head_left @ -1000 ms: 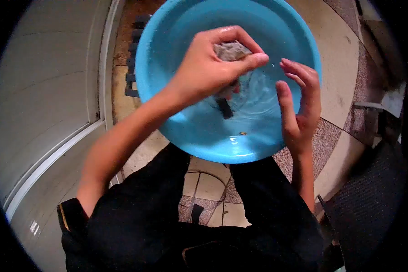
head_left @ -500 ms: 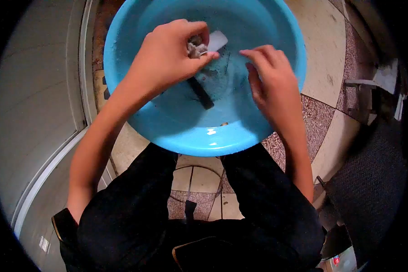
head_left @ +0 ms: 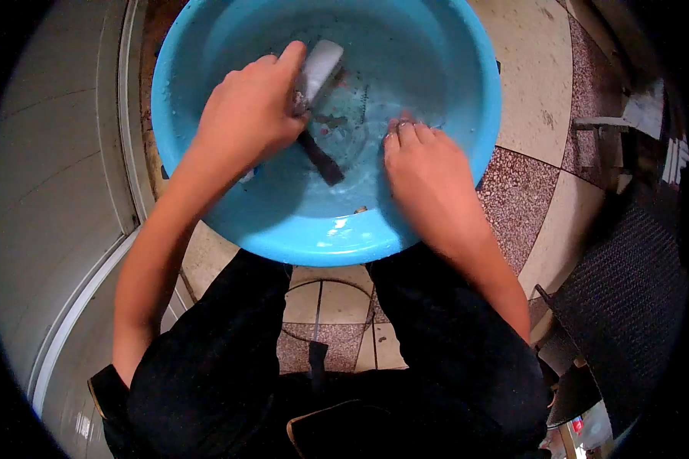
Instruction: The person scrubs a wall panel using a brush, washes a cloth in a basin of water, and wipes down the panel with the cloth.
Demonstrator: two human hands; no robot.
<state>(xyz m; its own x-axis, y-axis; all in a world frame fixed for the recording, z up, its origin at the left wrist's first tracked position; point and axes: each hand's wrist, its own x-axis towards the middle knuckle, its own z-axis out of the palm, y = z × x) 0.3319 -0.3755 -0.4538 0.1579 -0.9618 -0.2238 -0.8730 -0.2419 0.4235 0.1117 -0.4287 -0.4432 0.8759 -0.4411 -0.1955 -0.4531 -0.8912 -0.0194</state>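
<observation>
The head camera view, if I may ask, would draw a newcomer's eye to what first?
Probably the large light-blue basin, filling the upper middle. Next, the bare hands inside it: the left hand gripping something greyish, the right hand with fingertips in the water. A dark strip slants between them.

No text, label, brand, number or sign can be read. A small red mark (head_left: 578,424) on a pale, shiny item (head_left: 594,433) at the lower right of the frame is too small to make out.
</observation>
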